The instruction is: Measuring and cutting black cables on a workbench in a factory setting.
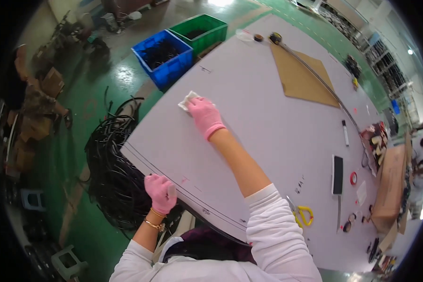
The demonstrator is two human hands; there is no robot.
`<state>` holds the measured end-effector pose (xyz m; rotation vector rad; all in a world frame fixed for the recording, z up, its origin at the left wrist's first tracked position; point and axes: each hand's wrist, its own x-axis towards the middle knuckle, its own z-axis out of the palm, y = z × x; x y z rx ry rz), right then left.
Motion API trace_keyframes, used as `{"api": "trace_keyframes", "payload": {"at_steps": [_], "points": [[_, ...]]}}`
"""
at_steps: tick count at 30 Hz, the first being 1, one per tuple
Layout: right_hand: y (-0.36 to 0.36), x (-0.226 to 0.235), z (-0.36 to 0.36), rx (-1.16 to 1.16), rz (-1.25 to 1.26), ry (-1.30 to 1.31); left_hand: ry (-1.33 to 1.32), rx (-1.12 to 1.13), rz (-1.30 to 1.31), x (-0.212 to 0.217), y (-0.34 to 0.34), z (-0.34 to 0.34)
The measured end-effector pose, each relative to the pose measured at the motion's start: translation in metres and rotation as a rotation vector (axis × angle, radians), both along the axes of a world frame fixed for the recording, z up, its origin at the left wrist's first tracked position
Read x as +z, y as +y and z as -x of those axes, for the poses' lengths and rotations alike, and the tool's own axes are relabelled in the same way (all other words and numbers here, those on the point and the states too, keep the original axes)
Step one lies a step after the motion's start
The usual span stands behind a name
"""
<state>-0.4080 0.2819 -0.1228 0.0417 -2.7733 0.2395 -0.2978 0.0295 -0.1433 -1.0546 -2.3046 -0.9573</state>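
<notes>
My right hand point(206, 115), in a pink glove, reaches far out over the large pale table point(249, 141). Its fingers press a crumpled white cloth point(187, 100) against the tabletop. My left hand point(161, 192), gloved in pink too, is closed at the table's near left edge, beside the black lines drawn along it. A small pale patch shows by its thumb; whether the hand grips the edge or some small thing is hidden.
Tangled black cables point(113, 174) lie on the floor to the left. A blue crate point(162, 56) and a green crate point(199, 33) stand beyond the table. On the table lie brown cardboard point(301, 77), a long cable point(315, 73), yellow-handled scissors point(305, 215) and a marker point(345, 133).
</notes>
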Motion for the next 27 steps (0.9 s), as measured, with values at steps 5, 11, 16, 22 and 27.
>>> {"api": "trace_keyframes", "payload": {"at_steps": [5, 11, 16, 22, 27], "points": [[-0.013, -0.002, -0.122, 0.161, 0.117, 0.228, 0.002, 0.020, 0.024, -0.001, -0.022, 0.002], [0.196, 0.014, -0.242, -0.257, -0.178, 0.236, 0.011, 0.016, 0.003, 0.000, -0.005, 0.002], [0.208, 0.013, -0.284, -0.611, 0.322, 0.048, 0.000, -0.005, -0.014, -0.007, -0.004, 0.000], [0.108, -0.016, -0.294, -0.400, 1.239, -0.232, -0.010, 0.022, -0.007, -0.008, -0.018, -0.001], [0.229, 0.014, -0.271, -0.645, 0.199, 0.070, -0.004, -0.007, -0.074, -0.005, 0.011, -0.004]]}}
